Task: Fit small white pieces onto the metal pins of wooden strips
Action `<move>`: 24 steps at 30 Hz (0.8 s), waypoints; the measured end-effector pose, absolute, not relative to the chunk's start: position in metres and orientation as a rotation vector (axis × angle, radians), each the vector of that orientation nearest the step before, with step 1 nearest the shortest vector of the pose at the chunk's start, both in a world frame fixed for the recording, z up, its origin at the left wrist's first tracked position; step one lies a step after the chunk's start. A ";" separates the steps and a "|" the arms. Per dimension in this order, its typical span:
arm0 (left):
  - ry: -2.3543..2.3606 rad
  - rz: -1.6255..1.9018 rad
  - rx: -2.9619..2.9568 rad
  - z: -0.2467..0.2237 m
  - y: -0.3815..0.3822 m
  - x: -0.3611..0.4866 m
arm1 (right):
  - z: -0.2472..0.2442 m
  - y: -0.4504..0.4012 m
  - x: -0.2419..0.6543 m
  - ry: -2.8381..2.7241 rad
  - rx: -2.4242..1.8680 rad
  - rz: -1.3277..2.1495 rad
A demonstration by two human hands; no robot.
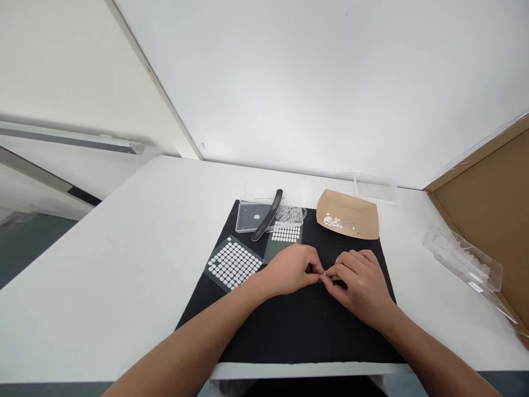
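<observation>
Over the black mat [289, 331], my left hand [295, 268] and my right hand [361, 284] meet fingertip to fingertip, both closed in a pinch. A thin tan stick-like piece [336, 278] shows between my right thumb and index finger. A tiny white speck is at the meeting fingertips; what the left fingers pinch is mostly hidden. By my left forearm lies a sheet of white oval stickers [233, 263]. Behind the left hand, a second sticker sheet [286, 234] is partly covered.
A black curved nail file [268, 215] rests across a clear plastic box [246, 218] holding clear pieces. Right of it stands a brown paper tray [366, 218] with white scraps. Clear packaging [467, 262] and a cardboard box [487, 182] are at the right; a clear lid [376, 188] is behind.
</observation>
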State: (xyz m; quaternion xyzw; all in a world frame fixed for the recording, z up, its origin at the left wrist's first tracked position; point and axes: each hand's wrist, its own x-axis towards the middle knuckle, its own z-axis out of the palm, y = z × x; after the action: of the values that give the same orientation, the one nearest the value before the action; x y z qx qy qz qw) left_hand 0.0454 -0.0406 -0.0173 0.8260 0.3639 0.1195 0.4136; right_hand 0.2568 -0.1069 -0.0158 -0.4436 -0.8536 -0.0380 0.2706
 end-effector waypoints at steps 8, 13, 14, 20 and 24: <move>0.915 0.303 2.077 -0.015 -0.041 0.045 | -0.020 -0.111 0.248 -2.169 -1.306 -0.028; 0.912 0.297 2.091 -0.015 -0.041 0.046 | -0.020 -0.111 0.247 -2.147 -1.319 -0.024; 0.912 0.294 2.091 -0.016 -0.041 0.046 | -0.020 -0.111 0.248 -2.150 -1.312 -0.015; 0.839 0.329 2.106 -0.018 -0.039 0.044 | -0.016 -0.109 0.255 -2.151 -1.277 0.061; 0.763 0.357 2.124 -0.017 -0.037 0.042 | -0.015 -0.108 0.263 -2.168 -1.266 0.087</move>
State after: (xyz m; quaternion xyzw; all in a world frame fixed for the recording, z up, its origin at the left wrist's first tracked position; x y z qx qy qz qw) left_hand 0.0420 -0.0373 -0.0174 0.8456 0.3037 0.1423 0.4153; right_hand 0.2631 -0.1077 -0.0148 -0.4791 -0.8207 0.0328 0.3096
